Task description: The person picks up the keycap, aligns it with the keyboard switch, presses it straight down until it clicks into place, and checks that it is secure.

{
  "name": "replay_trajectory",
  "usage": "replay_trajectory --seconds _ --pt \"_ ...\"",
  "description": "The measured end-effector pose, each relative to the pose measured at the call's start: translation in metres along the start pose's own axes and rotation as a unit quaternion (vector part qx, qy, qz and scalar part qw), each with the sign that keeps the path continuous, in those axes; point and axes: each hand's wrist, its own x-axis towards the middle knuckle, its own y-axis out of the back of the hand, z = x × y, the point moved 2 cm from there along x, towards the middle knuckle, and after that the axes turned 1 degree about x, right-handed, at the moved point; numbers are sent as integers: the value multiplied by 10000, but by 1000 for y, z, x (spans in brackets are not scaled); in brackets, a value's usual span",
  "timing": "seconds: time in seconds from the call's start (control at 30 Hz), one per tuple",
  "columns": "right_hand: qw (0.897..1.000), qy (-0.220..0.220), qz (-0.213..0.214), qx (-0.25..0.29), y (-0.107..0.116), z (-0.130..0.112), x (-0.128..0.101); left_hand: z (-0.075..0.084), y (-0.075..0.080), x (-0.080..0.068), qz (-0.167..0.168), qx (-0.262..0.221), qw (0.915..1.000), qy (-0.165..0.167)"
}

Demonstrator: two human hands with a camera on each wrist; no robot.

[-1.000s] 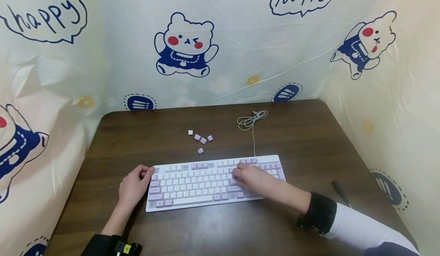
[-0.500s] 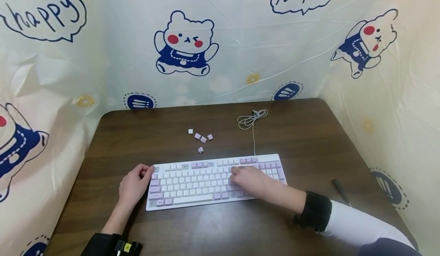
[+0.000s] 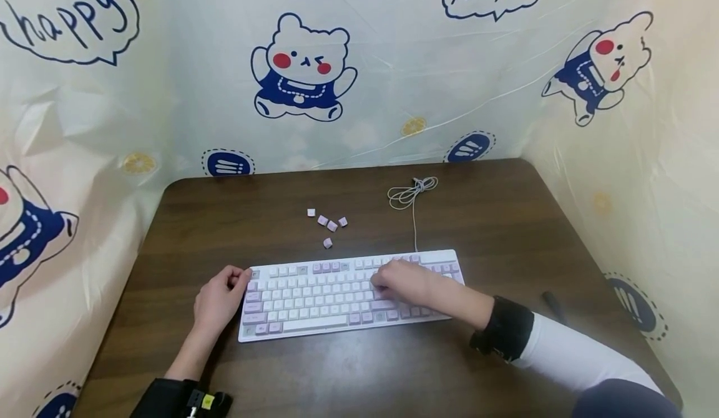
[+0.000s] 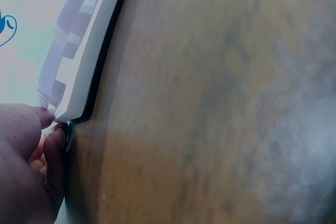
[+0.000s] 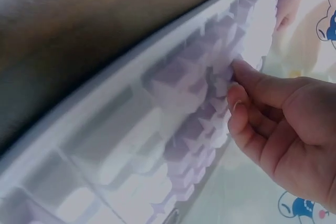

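Note:
A white keyboard (image 3: 314,306) with white and lilac keys lies in the middle of the table. My left hand (image 3: 219,299) grips its far left corner; in the left wrist view the thumb is at the corner's top, with curled fingers below. Over the right part of the keys, my right hand (image 3: 407,281) has its thumb and fingers drawn together. The right wrist view shows that hand (image 5: 289,135) with thumb and curled forefinger closed at a lilac keycap (image 5: 231,74), its edges blurred. Behind the keyboard lie several loose keycaps (image 3: 332,226), lilac and white.
A bundled white cable (image 3: 414,193) runs from the keyboard's back edge. At the right of the brown table (image 3: 348,374) lies a dark-handled tool (image 3: 553,306), partly behind the right sleeve. A printed curtain (image 3: 382,93) encloses the table's back and sides.
My right hand has moved a little to the left and away from me over the keys. My left hand stays at the keyboard's corner. The whole head view has shifted slightly upward.

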Motion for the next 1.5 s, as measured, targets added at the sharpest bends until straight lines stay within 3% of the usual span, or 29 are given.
replay_trajectory --seconds 0.3,0.7,1.27,1.5 --pt "9978 -193 -612 149 3 0 9 -1 -1 3 135 67 9998 -144" --pt "9972 -373 -618 -177 -4 -2 5 -1 -3 1 -2 66 9999 -87" --pt "9978 -105 -612 245 2 -2 3 0 -2 2 20 60 10000 -45" --pt "9981 -114 -584 153 1 -3 2 1 -1 1 19 45 10000 -41"
